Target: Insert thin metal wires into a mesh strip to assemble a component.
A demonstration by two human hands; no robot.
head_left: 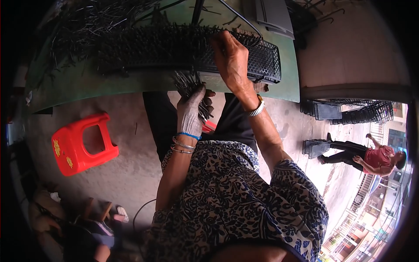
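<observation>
My left hand (190,111), in a pale work glove, is closed round a bundle of thin black strips (185,83) just off the near edge of the green table (118,98). The strips' ends stick out above and below the fist. On the table lies a long black mesh tray (271,65), its left and middle parts packed with upright black strips (148,48). Bare and wearing a watch, my right hand (233,61) is over the tray near the right end of the packed part. Its fingers are curled together; whatever they pinch is hidden.
Loose black strips (87,28) lie heaped at the far left. Grey panels (275,19) rest at the far right. A red plastic stool (85,146) is on the floor at left. One person (377,158) stands at right near stacked black racks (366,114); another (94,231) is at lower left.
</observation>
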